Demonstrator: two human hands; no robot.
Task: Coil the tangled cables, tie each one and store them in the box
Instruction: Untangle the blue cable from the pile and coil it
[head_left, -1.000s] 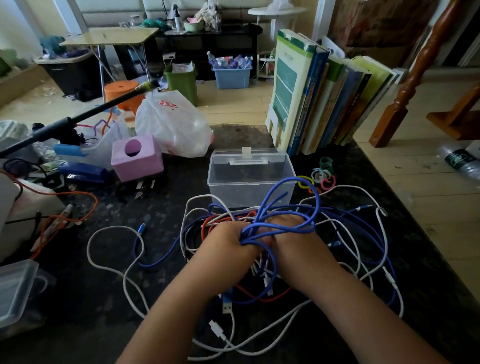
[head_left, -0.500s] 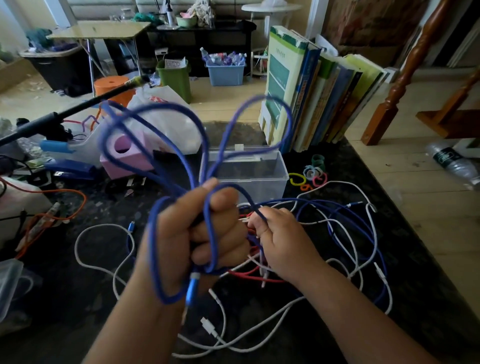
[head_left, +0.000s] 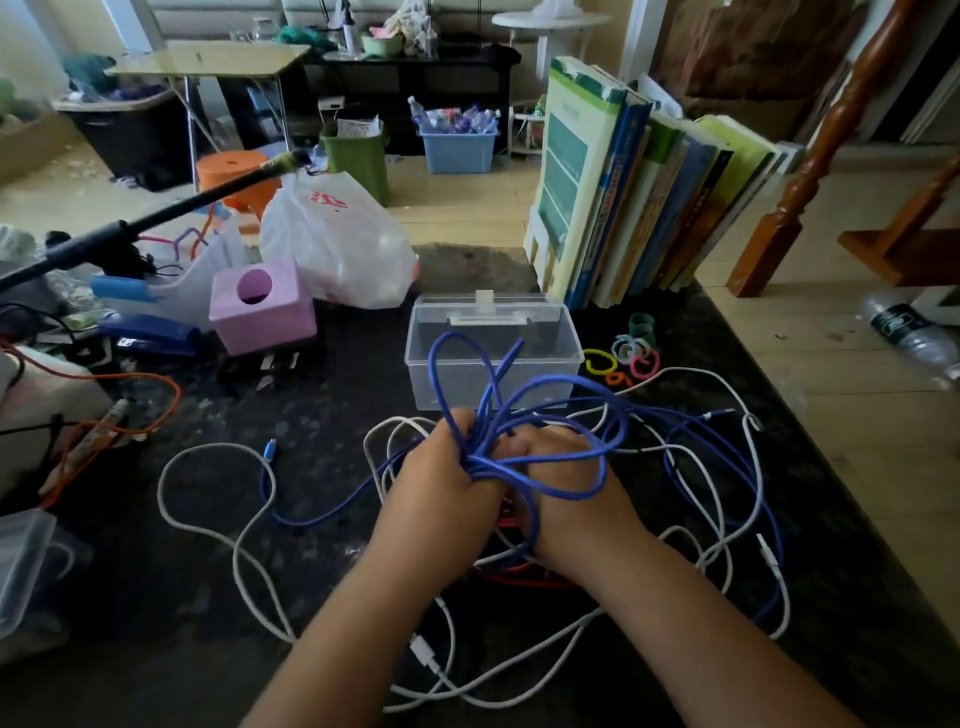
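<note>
Fingers of left hand (head_left: 441, 480) and right hand (head_left: 558, 483) curled round blue cable (head_left: 545, 460)

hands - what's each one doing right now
Left hand: grips the blue cable loops.
Right hand: holds the same blue cable bundle.

Blue cable (head_left: 550, 462) bunched in loops — clear box (head_left: 493, 358) open behind.

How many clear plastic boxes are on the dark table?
2: one open box behind the hands, one clear bin at the left edge, partly cut off. Others may be hidden.
</note>
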